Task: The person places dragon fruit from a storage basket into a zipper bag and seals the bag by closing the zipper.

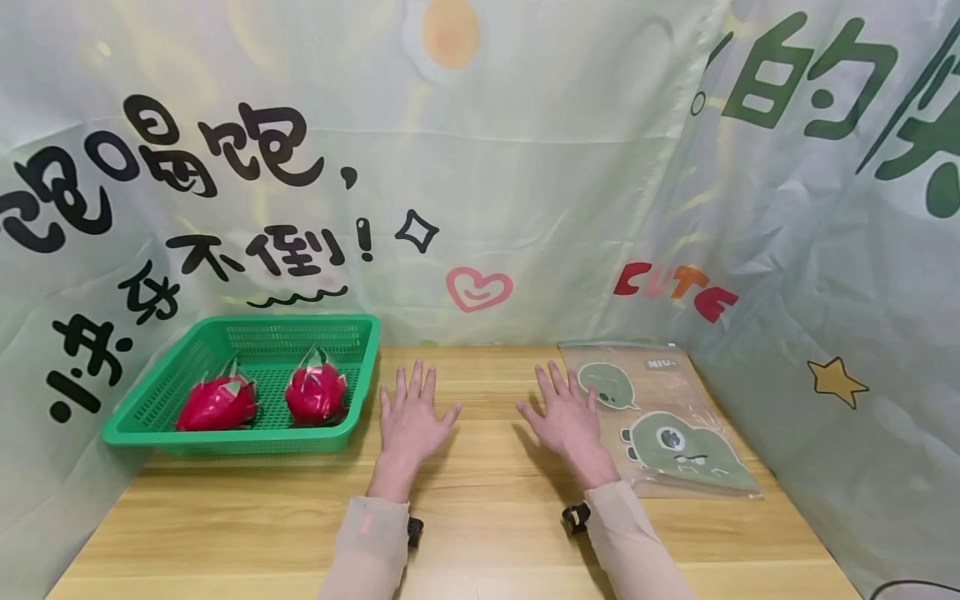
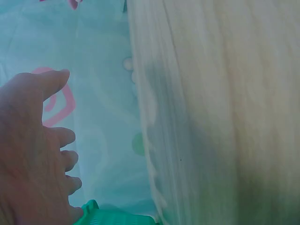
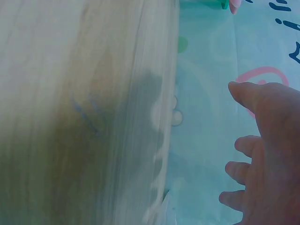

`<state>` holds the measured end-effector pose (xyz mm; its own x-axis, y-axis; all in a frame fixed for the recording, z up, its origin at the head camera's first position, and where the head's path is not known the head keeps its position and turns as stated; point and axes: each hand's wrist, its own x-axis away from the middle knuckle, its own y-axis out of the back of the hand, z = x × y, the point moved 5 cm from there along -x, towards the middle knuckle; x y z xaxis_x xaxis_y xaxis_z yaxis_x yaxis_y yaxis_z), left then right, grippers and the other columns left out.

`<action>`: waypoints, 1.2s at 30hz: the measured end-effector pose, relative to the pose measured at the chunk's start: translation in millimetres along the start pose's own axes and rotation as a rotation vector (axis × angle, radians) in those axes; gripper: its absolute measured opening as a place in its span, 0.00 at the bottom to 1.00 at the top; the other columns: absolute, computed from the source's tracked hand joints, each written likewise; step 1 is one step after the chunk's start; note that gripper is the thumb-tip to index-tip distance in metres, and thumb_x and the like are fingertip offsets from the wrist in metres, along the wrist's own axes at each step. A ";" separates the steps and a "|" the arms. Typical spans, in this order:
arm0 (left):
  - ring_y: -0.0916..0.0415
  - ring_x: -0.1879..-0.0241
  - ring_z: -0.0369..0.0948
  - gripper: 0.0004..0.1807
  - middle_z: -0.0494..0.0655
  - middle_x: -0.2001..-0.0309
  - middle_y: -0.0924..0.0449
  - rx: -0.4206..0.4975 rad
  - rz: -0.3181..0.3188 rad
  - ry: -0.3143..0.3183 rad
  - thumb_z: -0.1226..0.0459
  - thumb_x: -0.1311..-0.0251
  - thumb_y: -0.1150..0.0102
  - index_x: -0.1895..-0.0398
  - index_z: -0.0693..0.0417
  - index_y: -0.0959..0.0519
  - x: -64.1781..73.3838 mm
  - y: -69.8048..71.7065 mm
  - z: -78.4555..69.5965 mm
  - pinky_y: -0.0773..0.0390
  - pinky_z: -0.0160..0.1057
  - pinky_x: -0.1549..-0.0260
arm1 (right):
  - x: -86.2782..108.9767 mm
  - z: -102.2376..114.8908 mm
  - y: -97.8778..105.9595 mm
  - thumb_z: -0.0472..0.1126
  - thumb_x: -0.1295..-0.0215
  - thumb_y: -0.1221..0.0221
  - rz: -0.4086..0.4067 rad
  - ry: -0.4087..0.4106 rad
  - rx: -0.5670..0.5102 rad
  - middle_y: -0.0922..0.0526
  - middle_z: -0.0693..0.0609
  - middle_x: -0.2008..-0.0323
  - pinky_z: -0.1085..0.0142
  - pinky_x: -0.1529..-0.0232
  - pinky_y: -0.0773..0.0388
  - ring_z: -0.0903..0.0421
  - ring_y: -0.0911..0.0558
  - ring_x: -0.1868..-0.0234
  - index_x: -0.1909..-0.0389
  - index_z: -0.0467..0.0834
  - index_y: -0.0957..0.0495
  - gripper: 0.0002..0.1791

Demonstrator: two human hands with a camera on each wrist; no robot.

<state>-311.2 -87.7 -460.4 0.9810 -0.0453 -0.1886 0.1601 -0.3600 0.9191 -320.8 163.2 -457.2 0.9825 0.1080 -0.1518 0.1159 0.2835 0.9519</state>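
My left hand (image 1: 412, 422) is held palm down over the table with its fingers spread, just right of a green plastic basket (image 1: 247, 442). Two red dragon fruits lie in that basket, one on the left (image 1: 217, 403) and one on the right (image 1: 316, 393). My right hand (image 1: 568, 419), fingers also spread, is beside a clear zip bag (image 1: 652, 487) printed with green cartoon figures; part of the hand overlaps the bag's left side in the head view. Neither hand holds anything. Both wrist views show the thumb and fingertips above the table's far edge.
The wooden table (image 1: 480, 517) ends at a printed cloth backdrop (image 1: 525, 208), which also closes in the left and right sides. Each wrist carries a black strap, the left one (image 1: 415, 532) and the right one (image 1: 576, 517). A dark cable (image 1: 911, 582) shows at the lower right corner.
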 end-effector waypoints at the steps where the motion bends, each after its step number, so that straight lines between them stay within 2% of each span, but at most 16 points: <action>1: 0.70 0.17 0.55 0.47 0.49 0.16 0.62 0.007 -0.004 -0.003 0.36 0.28 0.50 0.16 0.50 0.47 0.2 0.5 -0.4 0.66 0.66 0.23 | 0.4 -0.1 0.7 0.67 0.25 0.49 -0.002 0.000 0.000 0.50 0.43 0.17 0.30 0.24 0.60 0.35 0.53 0.19 0.16 0.48 0.49 0.46; 10: 0.66 0.17 0.56 0.46 0.49 0.15 0.60 0.020 -0.060 -0.036 0.37 0.28 0.49 0.16 0.50 0.45 -0.6 7.7 -6.0 0.60 0.67 0.23 | 2.8 -3.7 9.3 0.67 0.25 0.49 -0.062 0.012 -0.026 0.54 0.44 0.17 0.30 0.24 0.59 0.35 0.54 0.18 0.16 0.48 0.52 0.47; 14: 0.65 0.17 0.56 0.45 0.48 0.15 0.60 0.041 -0.092 -0.069 0.37 0.28 0.49 0.17 0.51 0.44 -2.4 11.4 -12.3 0.62 0.67 0.23 | 3.6 -7.0 16.2 0.68 0.25 0.50 -0.087 0.008 -0.040 0.57 0.46 0.16 0.30 0.24 0.61 0.35 0.55 0.18 0.16 0.49 0.53 0.47; 19: 0.68 0.17 0.54 0.45 0.45 0.15 0.64 0.061 -0.102 -0.089 0.36 0.27 0.51 0.16 0.49 0.47 -3.6 15.7 -23.2 0.66 0.64 0.23 | 6.4 -14.4 25.5 0.65 0.24 0.48 -0.104 0.002 -0.057 0.57 0.46 0.16 0.30 0.25 0.63 0.35 0.56 0.18 0.15 0.48 0.55 0.47; 25: 0.71 0.17 0.52 0.46 0.44 0.16 0.67 0.089 -0.106 -0.133 0.35 0.27 0.53 0.15 0.48 0.50 -6.4 15.1 -38.6 0.68 0.63 0.22 | 9.9 -30.1 29.7 0.62 0.24 0.46 -0.094 -0.004 -0.047 0.57 0.44 0.16 0.29 0.25 0.63 0.33 0.56 0.18 0.15 0.47 0.55 0.47; 30: 0.71 0.17 0.51 0.46 0.44 0.15 0.65 0.103 -0.117 -0.168 0.36 0.27 0.52 0.15 0.49 0.49 -10.7 12.0 -52.1 0.67 0.63 0.22 | 11.3 -45.8 28.2 0.62 0.25 0.45 -0.071 -0.002 -0.016 0.57 0.43 0.16 0.29 0.25 0.64 0.33 0.56 0.19 0.16 0.45 0.54 0.48; 36: 0.71 0.17 0.50 0.47 0.42 0.15 0.67 0.096 -0.073 -0.188 0.34 0.27 0.55 0.15 0.45 0.52 -15.7 5.5 -67.2 0.67 0.63 0.22 | 15.7 -59.4 25.0 0.60 0.26 0.43 -0.009 -0.010 -0.017 0.56 0.40 0.17 0.26 0.27 0.61 0.29 0.53 0.20 0.16 0.43 0.55 0.49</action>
<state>-318.4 -26.3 -429.1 0.9282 -0.1853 -0.3228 0.2100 -0.4554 0.8652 -311.2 228.7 -451.6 0.9828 0.0960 -0.1580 0.1226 0.3010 0.9457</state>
